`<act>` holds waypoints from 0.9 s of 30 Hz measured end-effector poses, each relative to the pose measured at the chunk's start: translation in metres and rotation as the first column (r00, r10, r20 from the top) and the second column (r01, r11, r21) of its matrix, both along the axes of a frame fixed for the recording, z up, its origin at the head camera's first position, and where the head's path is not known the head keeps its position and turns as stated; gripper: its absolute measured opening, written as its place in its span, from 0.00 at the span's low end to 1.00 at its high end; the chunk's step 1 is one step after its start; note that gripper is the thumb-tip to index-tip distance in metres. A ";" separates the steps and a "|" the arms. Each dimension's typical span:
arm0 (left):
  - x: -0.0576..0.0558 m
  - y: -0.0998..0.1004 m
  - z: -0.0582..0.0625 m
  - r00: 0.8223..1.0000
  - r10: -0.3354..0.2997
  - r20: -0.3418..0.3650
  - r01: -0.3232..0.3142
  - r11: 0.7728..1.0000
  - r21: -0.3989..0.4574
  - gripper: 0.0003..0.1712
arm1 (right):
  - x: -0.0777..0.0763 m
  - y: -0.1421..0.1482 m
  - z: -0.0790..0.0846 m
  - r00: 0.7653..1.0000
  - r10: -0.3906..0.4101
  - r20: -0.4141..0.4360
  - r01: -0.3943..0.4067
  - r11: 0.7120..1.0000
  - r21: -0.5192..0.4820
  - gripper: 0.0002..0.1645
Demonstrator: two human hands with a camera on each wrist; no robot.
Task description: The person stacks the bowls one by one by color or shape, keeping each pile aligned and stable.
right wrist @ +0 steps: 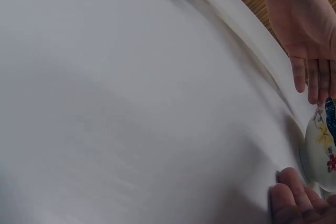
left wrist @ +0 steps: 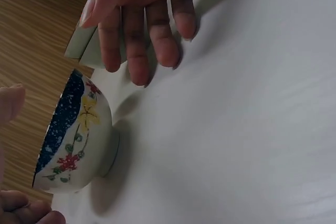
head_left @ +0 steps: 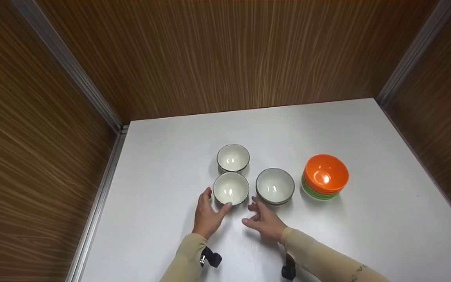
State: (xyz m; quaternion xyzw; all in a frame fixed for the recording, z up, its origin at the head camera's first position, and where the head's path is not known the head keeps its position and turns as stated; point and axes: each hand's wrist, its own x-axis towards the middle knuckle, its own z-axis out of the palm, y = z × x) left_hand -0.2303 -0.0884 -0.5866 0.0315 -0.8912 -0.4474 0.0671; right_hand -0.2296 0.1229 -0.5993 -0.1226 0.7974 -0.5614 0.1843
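Observation:
A small white bowl (head_left: 231, 187), painted outside with flowers and a speckled dark blue rim band (left wrist: 63, 116), stands upright on the table. My left hand (head_left: 208, 215) is around its near left side, thumb by the near rim and fingers at the left. Those fingers look loosely bent rather than closed around the bowl. To the right, my right hand (head_left: 266, 222) is held with fingers spread and nothing in it, its fingertips close to the front of a stack of grey-white bowls (head_left: 275, 185).
Just behind the near bowl stands another white bowl (head_left: 233, 157). Farther right, orange bowls (head_left: 327, 172) sit stacked on green ones (head_left: 319, 196). The white table (head_left: 163, 164) is bounded by wood-grain panels (head_left: 225, 55) at the back and sides.

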 end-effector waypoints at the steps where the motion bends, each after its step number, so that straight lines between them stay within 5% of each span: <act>1: -0.002 0.000 -0.001 1.000 -0.004 0.014 0.004 1.000 0.009 0.54 | -0.001 -0.003 -0.001 1.000 0.000 -0.025 0.000 1.000 0.012 0.55; 7: -0.009 0.001 -0.003 0.999 -0.023 0.039 0.020 0.998 0.067 0.57 | -0.008 -0.017 -0.004 0.990 0.002 -0.140 0.008 0.997 0.071 0.64; 27: 0.004 -0.003 -0.001 0.997 -0.056 0.056 0.050 0.994 0.096 0.47 | -0.011 -0.024 -0.007 0.980 -0.043 -0.194 0.055 0.997 0.054 0.65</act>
